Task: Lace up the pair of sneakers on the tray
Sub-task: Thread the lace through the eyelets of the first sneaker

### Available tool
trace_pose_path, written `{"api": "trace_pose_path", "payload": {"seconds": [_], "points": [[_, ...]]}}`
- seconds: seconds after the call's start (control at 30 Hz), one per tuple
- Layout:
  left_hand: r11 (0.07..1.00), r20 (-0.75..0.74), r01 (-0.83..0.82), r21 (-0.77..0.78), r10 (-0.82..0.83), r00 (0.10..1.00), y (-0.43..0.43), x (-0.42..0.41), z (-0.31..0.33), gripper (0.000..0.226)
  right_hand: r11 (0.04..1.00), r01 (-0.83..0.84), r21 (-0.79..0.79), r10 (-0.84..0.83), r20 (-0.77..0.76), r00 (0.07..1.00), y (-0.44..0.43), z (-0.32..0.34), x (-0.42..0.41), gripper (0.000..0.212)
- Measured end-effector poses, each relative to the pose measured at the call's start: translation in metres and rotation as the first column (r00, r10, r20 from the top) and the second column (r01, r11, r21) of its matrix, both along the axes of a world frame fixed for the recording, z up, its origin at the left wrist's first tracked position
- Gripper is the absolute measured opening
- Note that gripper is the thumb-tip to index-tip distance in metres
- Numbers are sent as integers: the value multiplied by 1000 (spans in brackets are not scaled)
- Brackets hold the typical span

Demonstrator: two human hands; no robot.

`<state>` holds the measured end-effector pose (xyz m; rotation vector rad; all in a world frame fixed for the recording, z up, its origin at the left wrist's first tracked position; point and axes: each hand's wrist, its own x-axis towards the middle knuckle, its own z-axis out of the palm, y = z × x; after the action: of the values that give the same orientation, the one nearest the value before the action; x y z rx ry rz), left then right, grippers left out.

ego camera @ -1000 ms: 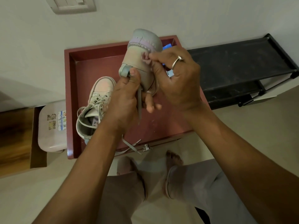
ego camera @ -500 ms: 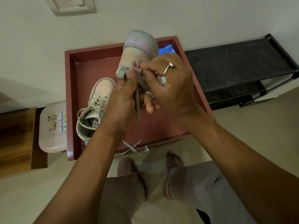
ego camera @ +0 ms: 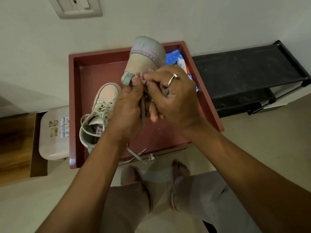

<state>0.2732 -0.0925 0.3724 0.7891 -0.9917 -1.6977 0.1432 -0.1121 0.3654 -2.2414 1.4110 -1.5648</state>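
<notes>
A red tray [ego camera: 74,105] sat by a pale wall. Inside the tray, one sneaker [ego camera: 101,111] already had laces. Above the tray, your left hand [ego camera: 127,108] and right hand [ego camera: 173,96] pinched the second sneaker [ego camera: 144,59] and its lace [ego camera: 143,113]. It looked barely started.

**Around the work area**

A pale switch plate [ego camera: 76,7] is set in the off-white wall [ego camera: 185,19] at the top. A black, dusty low rack with a flat fabric shelf [ego camera: 242,69] stands against the wall on the right. A blue printed plastic packet [ego camera: 178,62] lies in the far right corner, partly hidden. On the left, a small pale pink plastic stool with stickers on its seat [ego camera: 53,132] stands beside a brown wooden panel [ego camera: 15,145]. The floor is beige [ego camera: 252,132].
</notes>
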Motion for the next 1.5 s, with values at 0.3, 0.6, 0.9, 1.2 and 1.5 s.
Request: {"api": "trace_pose_path", "payload": {"seconds": [0.3, 0.6, 0.9, 1.2, 1.5], "points": [[997, 141, -80, -13, 81, 987, 4, -3, 9, 46, 999, -23, -28, 23, -29, 999, -6, 10, 3, 11], [1000, 82, -26, 9, 25, 996, 4, -6, 7, 40, 997, -71, -33, 68, -102, 992, -13, 19, -5, 12], [998, 58, -51, 43, 49, 997, 2, -7, 6, 46, 996, -84, -8, 83, -89, 993, -10, 12, -14, 11], [995, 122, -82, 51, 75, 990, 3, -5, 9, 50, 966, 17, 259, -66, 180, 981, -15, -9, -18, 11], [998, 95, -60, 31, 56, 994, 0, -3, 4, 50, 991, -48, 124, 30, 146, 989, -14, 1, -10, 11]]}}
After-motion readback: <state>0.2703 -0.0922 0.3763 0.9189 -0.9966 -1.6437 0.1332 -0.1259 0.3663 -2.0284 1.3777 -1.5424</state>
